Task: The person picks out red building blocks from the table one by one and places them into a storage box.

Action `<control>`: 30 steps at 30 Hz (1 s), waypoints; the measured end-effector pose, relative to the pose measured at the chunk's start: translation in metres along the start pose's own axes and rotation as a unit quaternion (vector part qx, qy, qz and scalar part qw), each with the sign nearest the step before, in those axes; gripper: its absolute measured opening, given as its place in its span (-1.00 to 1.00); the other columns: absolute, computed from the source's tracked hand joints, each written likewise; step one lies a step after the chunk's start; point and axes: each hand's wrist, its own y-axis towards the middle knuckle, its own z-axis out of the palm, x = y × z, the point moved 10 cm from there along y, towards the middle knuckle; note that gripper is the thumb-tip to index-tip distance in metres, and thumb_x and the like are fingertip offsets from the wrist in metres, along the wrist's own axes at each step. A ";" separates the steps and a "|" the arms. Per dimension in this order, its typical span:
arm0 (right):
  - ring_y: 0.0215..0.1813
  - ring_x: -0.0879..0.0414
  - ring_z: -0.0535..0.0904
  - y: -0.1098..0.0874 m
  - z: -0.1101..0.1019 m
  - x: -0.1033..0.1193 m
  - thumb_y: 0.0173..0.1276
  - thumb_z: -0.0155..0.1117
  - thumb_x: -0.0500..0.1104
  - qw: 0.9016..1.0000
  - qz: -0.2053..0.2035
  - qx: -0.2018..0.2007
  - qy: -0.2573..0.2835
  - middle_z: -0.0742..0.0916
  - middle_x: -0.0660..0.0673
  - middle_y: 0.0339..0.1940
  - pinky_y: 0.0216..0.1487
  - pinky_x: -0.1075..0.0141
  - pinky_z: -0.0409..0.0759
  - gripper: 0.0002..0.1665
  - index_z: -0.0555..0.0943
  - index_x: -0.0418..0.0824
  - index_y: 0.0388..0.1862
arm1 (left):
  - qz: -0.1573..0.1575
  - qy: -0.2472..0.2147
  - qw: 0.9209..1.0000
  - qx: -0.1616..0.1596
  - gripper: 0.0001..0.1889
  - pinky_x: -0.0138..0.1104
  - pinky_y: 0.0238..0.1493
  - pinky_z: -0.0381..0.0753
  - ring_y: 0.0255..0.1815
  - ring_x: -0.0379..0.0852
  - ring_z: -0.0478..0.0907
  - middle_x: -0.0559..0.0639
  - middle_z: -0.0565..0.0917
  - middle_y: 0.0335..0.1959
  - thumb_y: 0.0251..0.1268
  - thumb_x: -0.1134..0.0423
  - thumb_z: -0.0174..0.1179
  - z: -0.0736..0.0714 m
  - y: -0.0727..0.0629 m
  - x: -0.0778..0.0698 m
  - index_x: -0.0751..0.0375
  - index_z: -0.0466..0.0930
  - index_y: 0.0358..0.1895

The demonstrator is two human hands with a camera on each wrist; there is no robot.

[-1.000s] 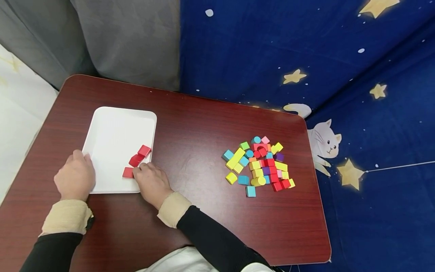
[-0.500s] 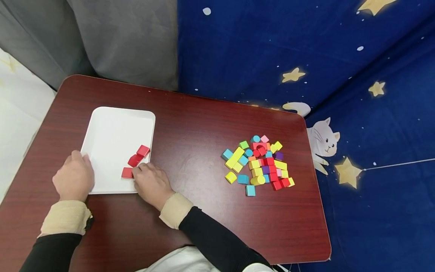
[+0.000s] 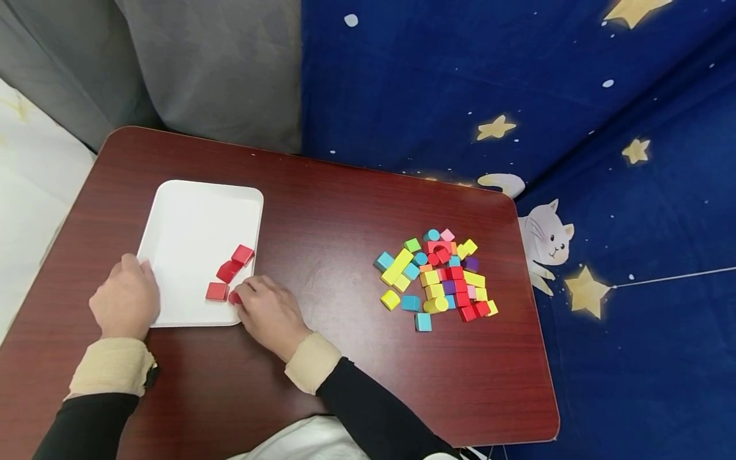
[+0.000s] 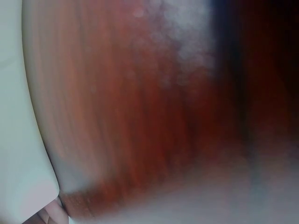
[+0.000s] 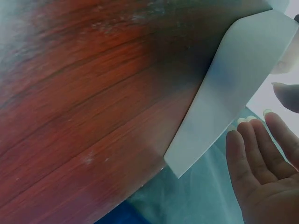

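A white tray (image 3: 201,217) lies on the left of the table in the head view. My left hand (image 3: 125,299) grips its left edge with curled fingers; in the left wrist view, fingers (image 4: 57,212) show by the tray's corner (image 4: 28,177). Several red blocks (image 3: 229,271) lie in a bent row at the tray's lower right. My right hand (image 3: 273,314) is over the right rim, its fingertips at another red block (image 3: 234,298), partly hidden. In the right wrist view, the right fingers (image 5: 254,149) are loosely extended, thumb apart, with no block visible between them.
A pile of mixed coloured blocks (image 3: 443,278) lies on the right of the brown table (image 3: 322,217). Grey cloth (image 3: 218,70) and a blue star-patterned curtain (image 3: 414,83) hang behind the table.
My right hand has drawn back slightly to the right, and a red block that it covered now shows at its fingertips. The left hand and tray have stayed put.
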 end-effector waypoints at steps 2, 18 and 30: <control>0.00 0.32 0.65 -0.005 -0.005 -0.004 0.39 0.33 -0.05 1.000 0.006 -0.011 0.010 0.74 0.19 -0.12 0.01 0.51 0.59 -0.89 0.68 0.03 -0.14 | 0.000 0.001 1.000 0.001 -0.56 0.12 -0.64 0.35 -0.41 0.62 0.54 0.56 0.48 -0.34 0.64 0.16 -0.23 0.000 0.000 -0.001 0.64 0.29 -0.03; 0.01 0.26 0.68 -0.050 -0.008 -0.041 0.36 0.40 -0.04 0.996 0.035 -0.022 0.081 0.75 0.13 -0.13 0.09 0.49 0.59 -0.81 0.72 -0.03 -0.09 | 0.000 0.002 1.000 0.006 -0.55 0.15 -0.60 0.37 -0.38 0.64 0.54 0.57 0.48 -0.32 0.65 0.14 -0.24 0.000 0.000 -0.001 0.64 0.28 -0.01; -0.02 0.28 0.69 -0.097 0.001 -0.063 0.35 0.42 -0.02 0.990 0.077 -0.014 0.114 0.76 0.15 -0.12 0.01 0.48 0.61 -0.83 0.73 0.00 -0.13 | 0.004 -0.004 1.000 0.002 -0.54 0.12 -0.62 0.35 -0.41 0.62 0.53 0.55 0.48 -0.35 0.65 0.13 -0.27 0.000 0.000 -0.001 0.63 0.29 -0.03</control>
